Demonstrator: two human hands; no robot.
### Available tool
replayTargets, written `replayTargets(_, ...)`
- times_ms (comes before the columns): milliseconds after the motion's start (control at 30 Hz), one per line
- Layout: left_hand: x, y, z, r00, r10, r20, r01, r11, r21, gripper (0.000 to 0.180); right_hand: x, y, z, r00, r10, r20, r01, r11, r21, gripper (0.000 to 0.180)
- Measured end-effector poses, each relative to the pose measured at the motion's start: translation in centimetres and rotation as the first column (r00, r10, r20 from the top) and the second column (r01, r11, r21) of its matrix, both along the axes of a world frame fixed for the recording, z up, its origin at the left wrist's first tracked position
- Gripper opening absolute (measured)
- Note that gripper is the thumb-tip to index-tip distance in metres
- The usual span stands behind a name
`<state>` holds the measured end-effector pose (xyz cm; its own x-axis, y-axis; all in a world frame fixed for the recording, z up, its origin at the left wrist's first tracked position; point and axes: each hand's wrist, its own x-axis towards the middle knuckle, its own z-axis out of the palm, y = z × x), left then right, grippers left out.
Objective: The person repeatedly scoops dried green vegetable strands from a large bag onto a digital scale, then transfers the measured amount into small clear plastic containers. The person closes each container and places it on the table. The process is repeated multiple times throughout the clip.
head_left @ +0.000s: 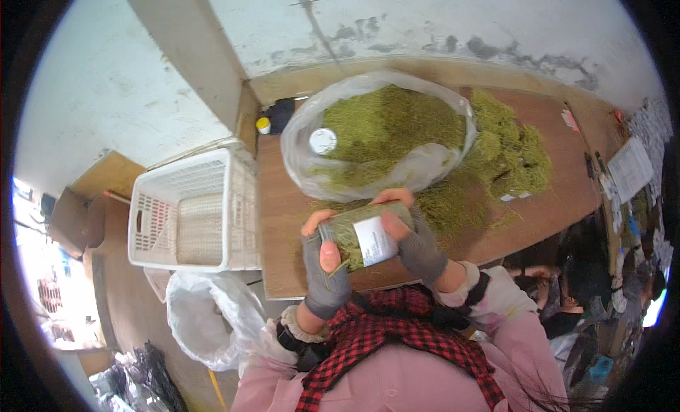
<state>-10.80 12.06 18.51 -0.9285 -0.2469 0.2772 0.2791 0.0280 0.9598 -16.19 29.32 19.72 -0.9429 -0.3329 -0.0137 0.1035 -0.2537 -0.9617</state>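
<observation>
Both hands, in grey fingerless gloves, hold a clear packet of dried green grass (346, 236) above the table's near edge. My left hand (324, 267) is closed round its left end, the thumb pressed on the front. At the other end my right hand (416, 238) grips it, thumb beside the white printed label (375, 241). Just beyond stands a large clear plastic bag (296, 153) full of loose dried grass (397, 122). A round white lid-like disc (323, 141) lies at the bag's left side.
More loose grass (513, 153) is heaped on the brown table (280, 235) to the right. A white plastic crate (225, 221) stands left, above a bin lined with a white bag (188, 327). A yellow-lidded jar (263, 124) sits at the back left. Walls close off the far side.
</observation>
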Motion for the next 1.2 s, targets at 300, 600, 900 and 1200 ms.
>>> replayTargets(300, 3.4, -5.4, -7.7, 0.957, 0.028, 0.287, 0.007, 0.993, -0.121, 0.053, -4.1, 2.1, -14.6, 0.938, 0.246, 0.244, -0.295, 0.936, 0.191, 0.055)
replayTargets(600, 25.0, -34.6, -20.6, 0.385, 0.772, 0.506, -0.614, 0.623, -0.484, 0.060, -18.1, 25.9, -22.3, 0.505, -0.806, -0.309, 0.722, 0.198, 0.663, 0.098)
replayTargets(900, 27.7, -35.2, -19.1, 0.430, 0.403, 0.808, -0.670, 0.742, -0.014, 0.076, -23.7, 24.9, -18.9, 0.380, -0.762, -0.525, 0.661, -0.174, 0.730, 0.111)
replayTargets(1200, 15.9, -19.7, -19.5, 0.488, 0.444, 0.751, -0.611, 0.788, -0.068, 0.077, -20.2, 27.0, -16.9, 0.695, -0.506, -0.511, 0.576, -0.033, 0.817, 0.118)
